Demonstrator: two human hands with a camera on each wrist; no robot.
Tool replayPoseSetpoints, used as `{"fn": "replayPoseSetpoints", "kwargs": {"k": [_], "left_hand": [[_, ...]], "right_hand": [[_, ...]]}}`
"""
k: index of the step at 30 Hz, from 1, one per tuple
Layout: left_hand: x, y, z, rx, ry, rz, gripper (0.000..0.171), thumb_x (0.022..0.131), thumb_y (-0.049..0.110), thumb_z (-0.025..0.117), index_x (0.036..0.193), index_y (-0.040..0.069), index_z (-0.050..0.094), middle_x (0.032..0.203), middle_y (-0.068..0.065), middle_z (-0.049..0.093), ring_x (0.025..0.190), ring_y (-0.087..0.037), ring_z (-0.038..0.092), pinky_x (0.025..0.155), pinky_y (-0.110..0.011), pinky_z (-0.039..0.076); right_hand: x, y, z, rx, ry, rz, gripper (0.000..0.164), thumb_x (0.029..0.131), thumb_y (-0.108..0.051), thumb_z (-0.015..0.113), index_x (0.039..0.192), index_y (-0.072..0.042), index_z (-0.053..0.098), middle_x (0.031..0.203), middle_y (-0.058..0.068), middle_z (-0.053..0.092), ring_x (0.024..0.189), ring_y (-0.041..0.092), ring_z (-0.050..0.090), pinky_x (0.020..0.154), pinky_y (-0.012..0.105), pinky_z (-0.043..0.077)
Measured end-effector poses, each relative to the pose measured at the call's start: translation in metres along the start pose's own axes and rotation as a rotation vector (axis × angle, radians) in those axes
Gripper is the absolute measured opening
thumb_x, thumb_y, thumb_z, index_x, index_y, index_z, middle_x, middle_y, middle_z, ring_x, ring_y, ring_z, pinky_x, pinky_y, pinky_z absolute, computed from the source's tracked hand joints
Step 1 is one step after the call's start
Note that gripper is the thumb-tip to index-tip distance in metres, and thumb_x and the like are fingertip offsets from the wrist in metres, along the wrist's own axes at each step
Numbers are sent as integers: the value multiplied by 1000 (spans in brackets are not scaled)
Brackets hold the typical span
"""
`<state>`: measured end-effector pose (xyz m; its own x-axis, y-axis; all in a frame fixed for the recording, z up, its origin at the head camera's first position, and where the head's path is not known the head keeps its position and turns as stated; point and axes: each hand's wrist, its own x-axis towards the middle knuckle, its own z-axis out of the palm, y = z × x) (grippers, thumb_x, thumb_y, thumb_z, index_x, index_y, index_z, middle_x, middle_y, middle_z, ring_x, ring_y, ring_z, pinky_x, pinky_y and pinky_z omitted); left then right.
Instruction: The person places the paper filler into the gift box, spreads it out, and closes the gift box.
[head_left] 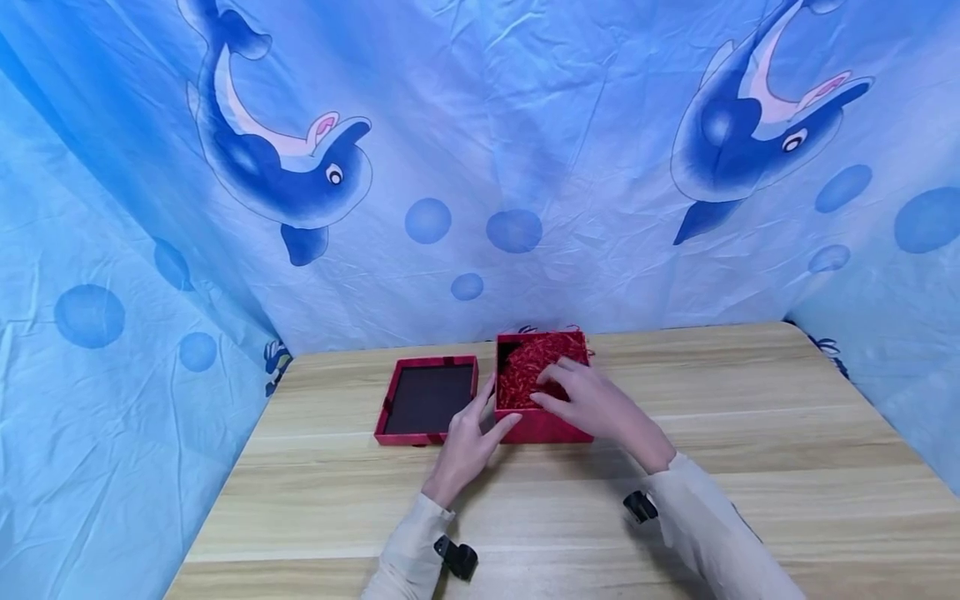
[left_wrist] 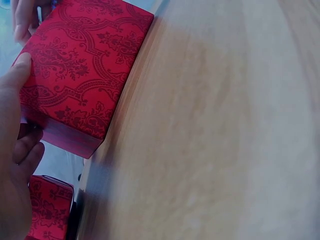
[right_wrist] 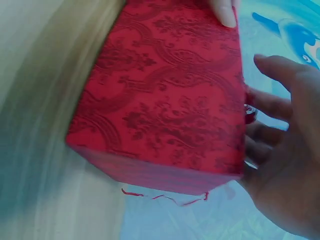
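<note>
A red patterned box (head_left: 543,427) stands uncovered on the table, full of red shredded paper (head_left: 534,358). My left hand (head_left: 465,450) holds its near left corner. The left thumb lies at the front top edge and the fingers against the side, as the left wrist view of the box (left_wrist: 85,65) also shows. Over the front rim reaches my right hand (head_left: 588,396), its bent fingers at the paper and a gap between thumb and forefinger. In the right wrist view the box wall (right_wrist: 165,100) hides some of its fingertips.
Left of the box lies its lid (head_left: 431,400), dark inside facing up. Under both is a wood-grain table (head_left: 322,500). A blue cloth (head_left: 465,125) with dolphins hangs behind and at the sides. Red strands (right_wrist: 165,197) stick out past the box's edge.
</note>
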<state>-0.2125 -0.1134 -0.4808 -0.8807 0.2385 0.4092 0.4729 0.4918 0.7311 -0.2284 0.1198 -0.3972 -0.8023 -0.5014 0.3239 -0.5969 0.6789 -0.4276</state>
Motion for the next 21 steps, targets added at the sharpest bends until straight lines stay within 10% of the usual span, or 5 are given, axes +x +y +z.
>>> {"fn": "replayPoseSetpoints", "kwargs": {"k": [13, 21], "left_hand": [[-1, 1, 1, 2, 24, 20, 76, 100, 35, 71, 162, 10, 35, 158, -13, 44, 138, -30, 50, 109, -49, 45], [-1, 0, 0, 7, 19, 20, 76, 100, 33, 71, 161, 5, 35, 158, -12, 44, 138, -29, 50, 109, -47, 45]], "right_hand": [[7, -11, 10, 18, -351, 170, 56, 107, -55, 49, 114, -9, 79, 84, 2, 72, 73, 14, 63, 79, 41, 56], [6, -21, 3, -120, -119, 75, 32, 106, -33, 62, 113, -6, 78, 105, 8, 73, 96, 26, 69, 85, 47, 58]]}}
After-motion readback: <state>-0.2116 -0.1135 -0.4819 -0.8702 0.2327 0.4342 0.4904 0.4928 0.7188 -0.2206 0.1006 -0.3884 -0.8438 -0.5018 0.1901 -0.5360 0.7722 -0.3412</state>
